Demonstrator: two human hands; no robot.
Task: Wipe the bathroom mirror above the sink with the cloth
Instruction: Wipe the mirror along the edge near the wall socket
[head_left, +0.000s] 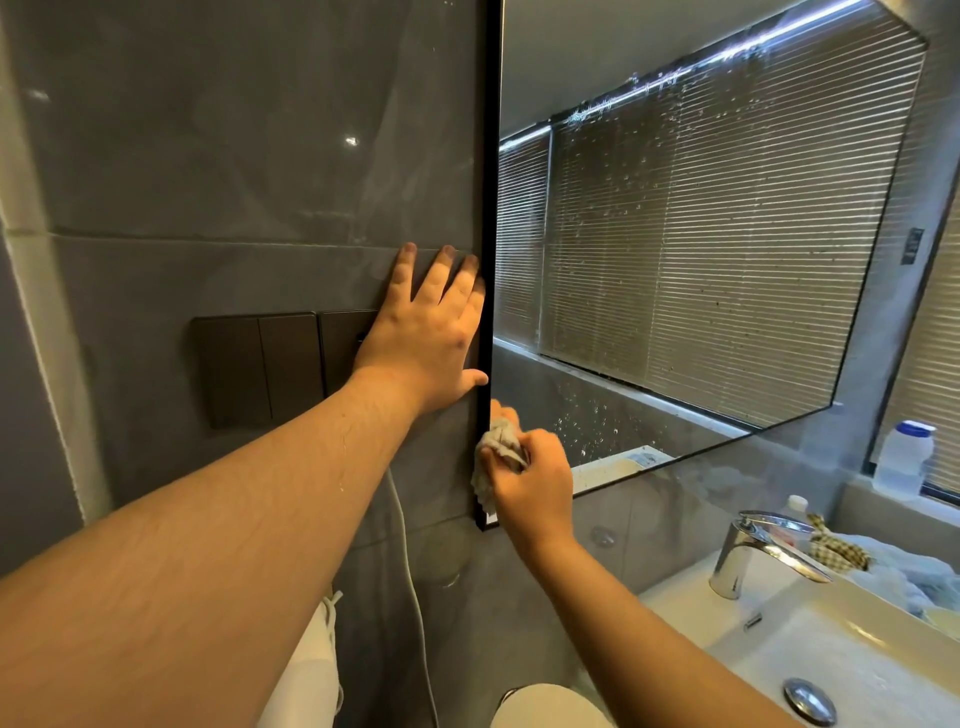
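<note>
I have the right hand bunched around the grey cloth, pressing it against the black frame at the mirror's lower left corner. My left hand lies flat with fingers spread on the grey wall just left of the frame, bracing me. The wiping is under way at this edge, I judge; droplets speckle most of the glass, so next I would sweep the cloth rightward and up across it.

A home bathroom: grey wall tiles, mirror, sink and tap.
</note>
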